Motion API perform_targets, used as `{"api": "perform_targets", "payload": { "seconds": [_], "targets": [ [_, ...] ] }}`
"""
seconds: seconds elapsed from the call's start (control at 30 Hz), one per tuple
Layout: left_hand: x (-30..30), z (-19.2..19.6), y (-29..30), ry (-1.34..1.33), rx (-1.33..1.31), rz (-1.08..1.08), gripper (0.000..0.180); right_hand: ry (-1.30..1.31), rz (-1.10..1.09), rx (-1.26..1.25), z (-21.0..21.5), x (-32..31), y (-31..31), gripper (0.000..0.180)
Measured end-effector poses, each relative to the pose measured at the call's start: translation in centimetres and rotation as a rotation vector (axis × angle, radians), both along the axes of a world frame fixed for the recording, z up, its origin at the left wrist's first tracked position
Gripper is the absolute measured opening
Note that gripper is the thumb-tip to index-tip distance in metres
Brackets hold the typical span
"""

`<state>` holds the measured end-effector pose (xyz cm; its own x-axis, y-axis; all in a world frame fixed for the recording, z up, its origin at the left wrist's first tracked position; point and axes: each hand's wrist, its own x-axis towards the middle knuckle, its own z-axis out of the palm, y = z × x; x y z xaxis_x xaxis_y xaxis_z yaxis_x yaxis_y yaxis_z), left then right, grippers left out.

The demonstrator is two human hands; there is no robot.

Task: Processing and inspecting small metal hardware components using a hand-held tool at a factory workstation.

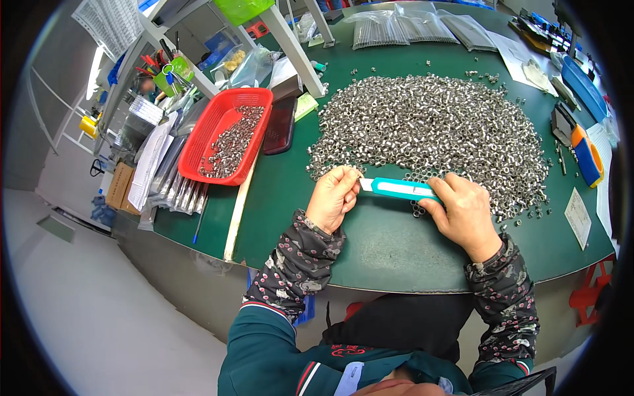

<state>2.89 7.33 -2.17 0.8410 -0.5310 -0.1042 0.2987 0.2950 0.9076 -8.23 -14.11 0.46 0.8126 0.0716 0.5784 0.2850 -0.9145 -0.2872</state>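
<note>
My right hand (462,212) is wrapped around a teal box cutter (404,189), held level over the near edge of the pile, its blade (366,185) pointing left. The thumb and fingers of my left hand (332,198) are pinched together right at the blade's tip. Whatever sits in that pinch is too small and too covered to make out. Just beyond both hands spreads a wide heap of small, shiny metal rings (429,122) on the green tabletop (389,257). Patterned dark sleeve covers reach up to both wrists.
A red plastic basket (191,142) with more metal pieces stands at the left, beside a dark phone (280,125). Bagged metal tubes (380,30) lie at the back. On the right are a blue tray (584,86), a yellow-and-blue tool (588,156) and a paper card (578,218).
</note>
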Motion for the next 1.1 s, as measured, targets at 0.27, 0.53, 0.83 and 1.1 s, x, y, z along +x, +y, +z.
{"api": "perform_targets", "payload": {
  "seconds": [0.27, 0.53, 0.83, 1.1],
  "targets": [
    [0.1, 0.2, 0.0, -0.029, 0.077, 0.0, 0.015, -0.004, 0.003, -0.028, 0.0, 0.1, -0.1, 0.025],
    [0.3, 0.3, 0.2, -0.036, 0.099, -0.037, 0.018, -0.017, 0.013, -0.036, -0.1, 0.1, -0.1, 0.025],
    [0.8, 0.9, 0.7, 0.057, 0.15, -0.129, 0.018, -0.049, 0.04, -0.053, 0.0, 0.1, -0.2, 0.027],
    [1.3, 1.0, 1.4, 0.101, 0.203, -0.32, 0.018, -0.097, 0.042, -0.146, 0.5, 0.1, -0.5, 0.032]
  ]
}}
